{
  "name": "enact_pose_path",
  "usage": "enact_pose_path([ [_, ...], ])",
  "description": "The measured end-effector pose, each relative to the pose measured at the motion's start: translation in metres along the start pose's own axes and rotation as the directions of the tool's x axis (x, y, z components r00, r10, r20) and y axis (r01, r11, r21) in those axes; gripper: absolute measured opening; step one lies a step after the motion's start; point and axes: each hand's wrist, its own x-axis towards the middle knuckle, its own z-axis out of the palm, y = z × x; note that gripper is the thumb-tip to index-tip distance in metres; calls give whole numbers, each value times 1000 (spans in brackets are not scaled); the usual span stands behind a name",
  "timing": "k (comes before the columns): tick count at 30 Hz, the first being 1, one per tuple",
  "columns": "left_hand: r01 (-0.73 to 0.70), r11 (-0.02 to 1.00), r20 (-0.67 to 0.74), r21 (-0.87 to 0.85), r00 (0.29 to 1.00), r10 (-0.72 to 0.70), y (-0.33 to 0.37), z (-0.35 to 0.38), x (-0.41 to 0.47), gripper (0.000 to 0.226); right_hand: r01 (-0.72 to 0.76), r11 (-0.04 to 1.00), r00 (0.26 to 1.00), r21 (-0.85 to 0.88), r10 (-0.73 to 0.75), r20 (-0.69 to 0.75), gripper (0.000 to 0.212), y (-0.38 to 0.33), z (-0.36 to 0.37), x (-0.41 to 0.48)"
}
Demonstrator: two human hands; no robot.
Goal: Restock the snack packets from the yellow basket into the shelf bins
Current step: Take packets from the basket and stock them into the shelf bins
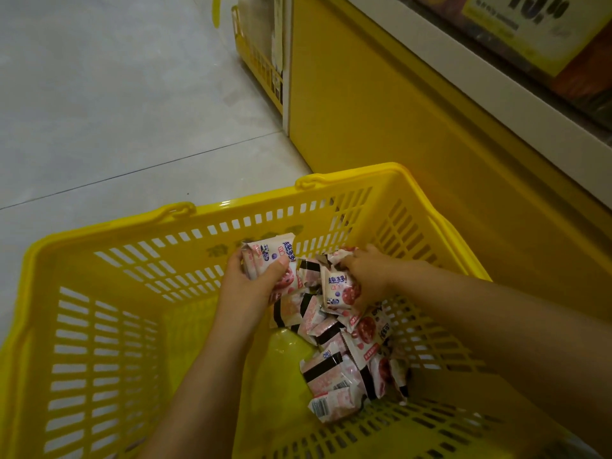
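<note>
The yellow basket (109, 293) stands on the floor below me, and both my arms reach into it. Several pink-and-white snack packets (334, 376) lie heaped in its right half. My left hand (246, 289) grips a small stack of packets (270, 256) near the far wall, thumb across the front. My right hand (366, 276) is curled round another packet (337, 289) on top of the heap. The shelf bins are out of view.
A yellow shelf base (381, 127) with a white ledge (463, 77) rises right behind the basket. A price sign (530, 21) hangs at the top right. A second yellow basket (261, 61) sits at the top. Grey tiled floor (116, 94) lies to the left.
</note>
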Motion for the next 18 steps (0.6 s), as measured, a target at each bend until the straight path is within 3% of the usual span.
enact_pose_path([
  [5, 0, 1000, 7, 10, 1000, 0, -1, 0, 2, 66, 29, 1000, 999, 12, -29, 19, 103, -3, 5, -7],
  [8, -1, 1000, 3, 10, 1000, 1, -1, 0, 2, 68, 36, 999, 999, 25, -37, 16, 89, -6, 7, -11],
  [12, -3, 1000, 11, 13, 1000, 2, -2, 0, 2, 71, 51, 974, 998, 219, -44, -37, 71, -1, -2, -15],
  [15, -5, 1000, 12, 12, 1000, 5, -3, 1, 3, 73, 61, 945, 971, 320, 17, -237, 67, -2, -3, -21],
  [18, -12, 1000, 23, 6, 1000, 11, -1, 4, 2, 71, 102, 898, 888, 429, 112, -446, 59, -3, -4, -28],
])
